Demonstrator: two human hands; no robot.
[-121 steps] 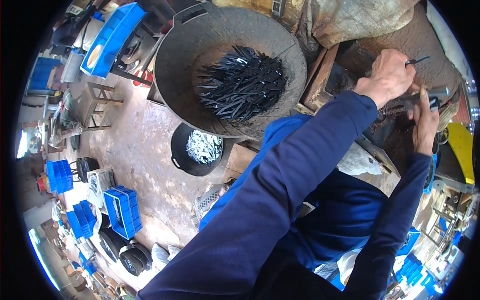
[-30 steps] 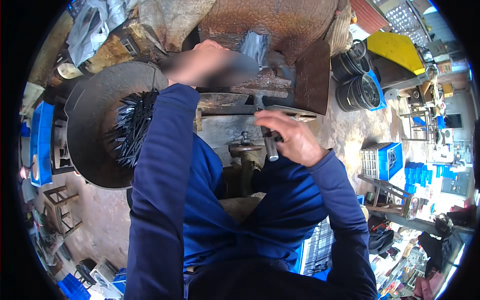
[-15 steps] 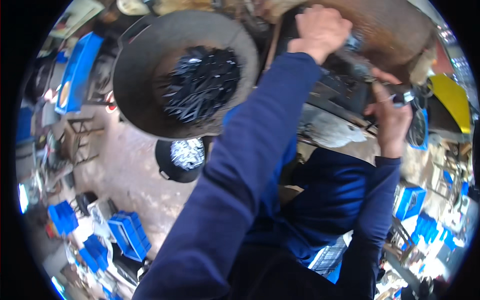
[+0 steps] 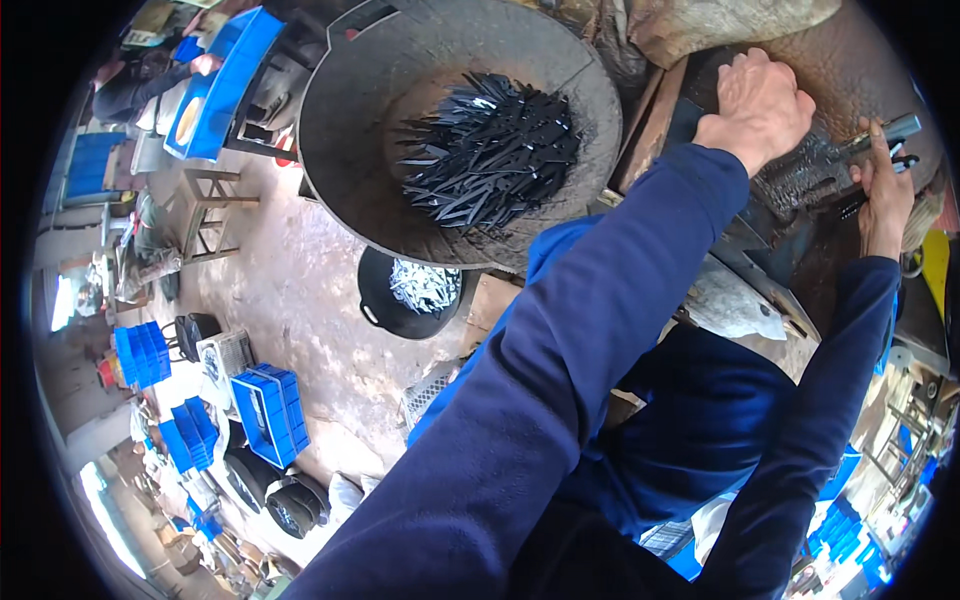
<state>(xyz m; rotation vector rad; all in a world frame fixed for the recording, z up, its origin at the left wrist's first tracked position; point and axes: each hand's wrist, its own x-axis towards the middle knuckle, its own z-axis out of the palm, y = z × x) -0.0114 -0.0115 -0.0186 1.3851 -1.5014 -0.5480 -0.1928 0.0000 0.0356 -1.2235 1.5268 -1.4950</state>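
Observation:
My left hand (image 4: 757,108) is closed over the wet, brown bench (image 4: 835,70), its fingers curled under; whatever they hold is hidden. Farther right, my right hand (image 4: 882,200) has its fingers closed around a dark piece, with the index finger stretched against a shiny metal bar (image 4: 890,132). I cannot make out exactly what that hand grips. Between the hands lies a dark, wet metal block (image 4: 800,180). Left of my left arm stands a large dark metal pan (image 4: 350,110), holding a heap of thin black pointed metal strips (image 4: 490,150).
Below the pan, a small black basin (image 4: 410,318) of silvery pieces sits on the floor. Blue crates (image 4: 270,415) and a wooden stool (image 4: 205,215) stand left. Another person's arm (image 4: 165,85) reaches to a blue trough (image 4: 225,85). A greyish cloth (image 4: 735,300) hangs at the bench's near edge.
The whole view has swung, shifting the pan and both arms rightward in the picture. My right hand has moved farther forward, nearer to level with the left, which stays closed.

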